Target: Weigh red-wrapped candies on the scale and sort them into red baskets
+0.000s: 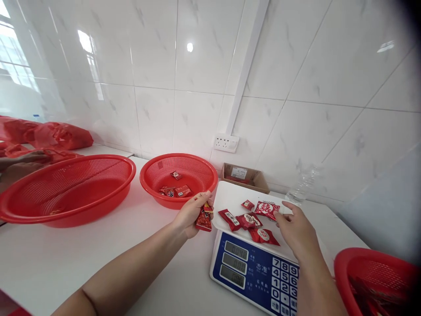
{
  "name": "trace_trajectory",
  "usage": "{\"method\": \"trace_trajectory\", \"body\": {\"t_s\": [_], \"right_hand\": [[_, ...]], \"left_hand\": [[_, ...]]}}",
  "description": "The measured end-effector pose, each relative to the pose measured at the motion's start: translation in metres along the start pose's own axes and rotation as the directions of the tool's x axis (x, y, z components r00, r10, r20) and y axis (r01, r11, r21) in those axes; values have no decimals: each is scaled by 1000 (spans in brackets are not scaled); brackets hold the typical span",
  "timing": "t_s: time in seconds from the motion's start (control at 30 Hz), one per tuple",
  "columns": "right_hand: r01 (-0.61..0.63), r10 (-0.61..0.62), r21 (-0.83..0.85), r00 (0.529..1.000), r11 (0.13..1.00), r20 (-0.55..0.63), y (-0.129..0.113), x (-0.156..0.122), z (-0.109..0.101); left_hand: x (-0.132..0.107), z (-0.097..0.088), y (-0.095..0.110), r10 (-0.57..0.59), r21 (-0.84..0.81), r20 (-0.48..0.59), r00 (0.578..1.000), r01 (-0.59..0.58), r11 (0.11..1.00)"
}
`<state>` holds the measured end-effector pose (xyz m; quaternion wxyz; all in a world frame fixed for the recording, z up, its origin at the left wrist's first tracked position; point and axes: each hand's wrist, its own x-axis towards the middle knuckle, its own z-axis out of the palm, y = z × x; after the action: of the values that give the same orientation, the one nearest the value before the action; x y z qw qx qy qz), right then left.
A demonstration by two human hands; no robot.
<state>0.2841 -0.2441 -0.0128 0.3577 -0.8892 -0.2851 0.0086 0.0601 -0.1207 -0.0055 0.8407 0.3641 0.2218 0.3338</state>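
Note:
Small red snack packets are gathered in my left hand (pixel 194 213), whose fingers are wrapped round them beside the scale's left edge. The held packets (pixel 204 221) show dark lettering and a reddish picture. Over the right side of the white weighing pan (pixel 226 193), my right hand (pixel 297 228) has thumb and forefinger apart. Its thumb is close to a red packet with a white emblem (pixel 267 209); I cannot tell if they touch. Several more red packets (pixel 250 220) lie on the pan. Below it is the scale's blue panel (pixel 256 274), with number displays and keys.
A red basket (pixel 179 159) behind my left hand holds several packets. A larger red basket (pixel 108 193) stands left, near another person's hands (pixel 24 164) and red bags (pixel 62 135). Behind the scale are a cardboard box (pixel 259 179) and clear plastic (pixel 304 182). Another red basket (pixel 355 259) stands right.

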Motion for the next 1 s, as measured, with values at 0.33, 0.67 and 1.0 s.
{"method": "trace_trajectory", "body": {"t_s": [0.33, 0.67, 1.0], "right_hand": [[-14, 69, -301, 982, 954, 175, -4, -4, -11], [356, -329, -75, 911, 931, 248, -19, -20, 1], [378, -308, -188, 896, 907, 319, -18, -20, 18]], "left_hand": [[-1, 1, 1, -4, 2, 20, 1000, 4, 1000], [-1, 1, 1, -5, -10, 28, 1000, 5, 1000], [-5, 4, 4, -15, -21, -4, 1000, 15, 1000]]}}
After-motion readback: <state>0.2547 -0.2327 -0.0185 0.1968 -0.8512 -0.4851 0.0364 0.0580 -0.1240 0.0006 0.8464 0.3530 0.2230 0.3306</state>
